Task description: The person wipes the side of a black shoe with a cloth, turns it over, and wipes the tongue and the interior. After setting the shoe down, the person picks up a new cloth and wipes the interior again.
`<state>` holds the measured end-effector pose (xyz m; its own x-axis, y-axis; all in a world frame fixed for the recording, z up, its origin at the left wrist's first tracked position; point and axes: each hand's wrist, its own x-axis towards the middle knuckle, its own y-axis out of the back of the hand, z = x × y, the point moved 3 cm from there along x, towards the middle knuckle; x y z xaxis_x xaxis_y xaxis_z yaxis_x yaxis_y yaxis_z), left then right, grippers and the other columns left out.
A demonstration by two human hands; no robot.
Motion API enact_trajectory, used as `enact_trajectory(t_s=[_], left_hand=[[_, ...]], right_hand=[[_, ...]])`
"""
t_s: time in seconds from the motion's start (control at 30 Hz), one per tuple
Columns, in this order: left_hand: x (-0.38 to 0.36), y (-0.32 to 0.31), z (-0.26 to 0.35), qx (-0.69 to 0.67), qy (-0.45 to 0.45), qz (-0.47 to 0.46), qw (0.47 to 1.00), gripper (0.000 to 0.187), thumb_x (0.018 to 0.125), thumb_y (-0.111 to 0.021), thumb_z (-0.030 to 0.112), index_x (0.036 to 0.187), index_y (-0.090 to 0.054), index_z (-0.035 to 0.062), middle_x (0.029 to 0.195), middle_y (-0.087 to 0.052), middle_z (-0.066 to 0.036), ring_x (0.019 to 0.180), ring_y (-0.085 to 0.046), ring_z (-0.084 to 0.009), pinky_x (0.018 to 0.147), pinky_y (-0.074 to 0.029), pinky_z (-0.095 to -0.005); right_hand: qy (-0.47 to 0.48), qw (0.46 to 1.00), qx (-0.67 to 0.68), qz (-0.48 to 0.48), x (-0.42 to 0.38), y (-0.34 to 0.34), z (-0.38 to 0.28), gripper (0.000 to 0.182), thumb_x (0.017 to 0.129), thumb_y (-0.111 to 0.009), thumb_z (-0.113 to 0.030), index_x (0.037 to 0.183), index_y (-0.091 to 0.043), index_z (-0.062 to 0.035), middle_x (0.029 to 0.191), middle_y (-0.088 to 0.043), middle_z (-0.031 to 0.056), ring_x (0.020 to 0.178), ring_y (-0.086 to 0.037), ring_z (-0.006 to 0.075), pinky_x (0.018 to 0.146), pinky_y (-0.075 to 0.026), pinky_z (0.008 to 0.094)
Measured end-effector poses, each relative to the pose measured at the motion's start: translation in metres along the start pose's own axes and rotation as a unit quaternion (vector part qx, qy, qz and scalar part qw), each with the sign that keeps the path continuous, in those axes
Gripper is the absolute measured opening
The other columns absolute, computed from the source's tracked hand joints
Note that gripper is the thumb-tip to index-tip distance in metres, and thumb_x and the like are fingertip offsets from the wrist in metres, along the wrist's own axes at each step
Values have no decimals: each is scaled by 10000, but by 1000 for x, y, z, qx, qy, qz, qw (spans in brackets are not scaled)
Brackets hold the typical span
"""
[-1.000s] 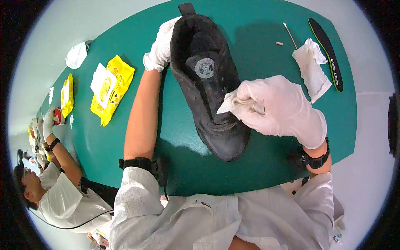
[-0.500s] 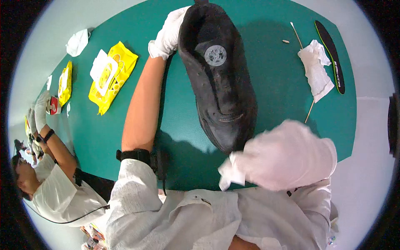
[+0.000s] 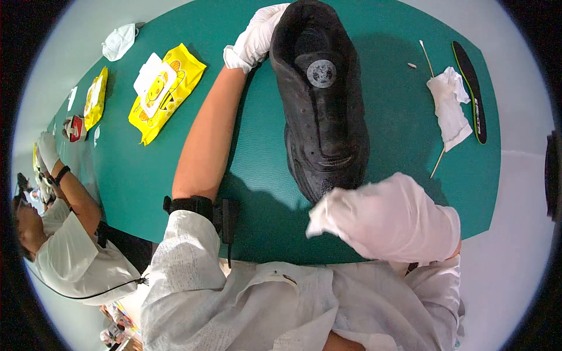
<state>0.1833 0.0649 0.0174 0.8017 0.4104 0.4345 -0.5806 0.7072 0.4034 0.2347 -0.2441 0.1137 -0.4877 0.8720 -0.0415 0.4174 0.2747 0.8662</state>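
1. Shoe (image 3: 322,99), black, lies lengthwise on the green surface (image 3: 175,169) between both gloved hands: left hand (image 3: 257,38) grips its heel, right hand (image 3: 389,219) closes on a white wipe (image 3: 322,216) at the toe.
2. The right hand's fingers are hidden under the glove's back.
3. A round insole logo and the writing on the yellow wipes pack (image 3: 164,88) left of the left hand are unreadable.

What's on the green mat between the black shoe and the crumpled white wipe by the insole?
Head view: between the black shoe and the crumpled white wipe, the green mat is bare; a thin swab stick and a small pale bit lie farther up.
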Motion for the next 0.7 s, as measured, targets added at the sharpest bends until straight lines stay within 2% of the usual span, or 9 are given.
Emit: enact_trajectory(t_s=[0.03, 0.07, 0.13, 0.2, 0.27, 0.33, 0.53, 0.63, 0.7], left_hand=[[0, -1, 1, 44, -34, -4, 998, 297, 972, -616, 236, 1146, -718, 19, 1059, -735, -114, 986, -684, -242, 919, -536, -354], [-1, -2, 1, 88, -68, -8, 994, 301, 973, -613, 242, 1146, -716, 18, 1058, -735, -115, 984, -684, -244, 916, -536, -356], [1, -1, 2, 92, -65, -4, 994, 301, 968, -619, 243, 1143, -716, 19, 1062, -736, -117, 983, -684, -244, 913, -537, -360], [-3, 0, 1, 96, -57, 0, 994, 300, 962, -625, 244, 1140, -716, 20, 1065, -737, -119, 982, -685, -245, 911, -539, -365], [-1, 0, -2, 67, -75, 1, 995, 286, 951, -639, 237, 1125, -717, 24, 1064, -735, -124, 982, -686, -252, 906, -540, -368], [-1, 0, -3, 93, -89, -7, 992, 281, 946, -645, 235, 1119, -716, 26, 1057, -734, -125, 978, -686, -258, 905, -540, -369], [-2, 0, -2, 113, -107, -2, 988, 276, 941, -648, 238, 1110, -717, 30, 1048, -732, -128, 972, -687, -272, 900, -542, -373], [-2, 0, -1, 137, -113, -5, 984, 282, 945, -644, 244, 1111, -717, 28, 1055, -732, -129, 974, -687, -270, 901, -542, -372], [1, 1, 0, 164, -120, -5, 979, 286, 948, -642, 249, 1111, -717, 27, 1059, -732, -129, 976, -687, -269, 903, -542, -371]], right_hand=[[25, 997, 55, -53, -4, 0, 0, 95, 891, -660, -216, 878, -646, -123, 681, -648, 56, 542, -683, 227, 430, -519, 378], [24, 997, 55, -53, -5, 2, -2, 95, 891, -660, -216, 878, -646, -123, 681, -648, 56, 542, -683, 227, 430, -519, 378], [34, 998, -50, -11, -2, 6, -6, 113, 902, -653, -245, 897, -643, -133, 661, -617, 32, 528, -664, 193, 413, -498, 357], [22, 984, -113, 133, 8, 4, -3, 153, 891, -657, -249, 980, -635, -127, 674, -506, 2, 564, -595, 157, 427, -456, 326], [26, 956, -150, 249, 18, -5, 5, 143, 870, -672, -212, 961, -625, -111, 677, -475, 2, 572, -572, 151, 432, -443, 318], [34, 957, -156, 242, 22, -13, 7, 145, 856, -682, -184, 947, -621, -89, 664, -454, 3, 562, -563, 149, 431, -442, 316], [-31, 979, -127, 155, 17, -17, 1, 158, 878, -668, -198, 947, -621, -64, 708, -566, 28, 539, -614, 164, 413, -463, 318], [-23, 998, -57, 10, 4, 2, -4, 141, 884, -646, -197, 978, -637, -93, 689, -607, 41, 570, -679, 205, 445, -516, 334], [-16, 998, -47, -26, -7, 17, -3, 122, 881, -645, -198, 980, -645, -126, 684, -606, 32, 578, -685, 204, 453, -522, 340]])
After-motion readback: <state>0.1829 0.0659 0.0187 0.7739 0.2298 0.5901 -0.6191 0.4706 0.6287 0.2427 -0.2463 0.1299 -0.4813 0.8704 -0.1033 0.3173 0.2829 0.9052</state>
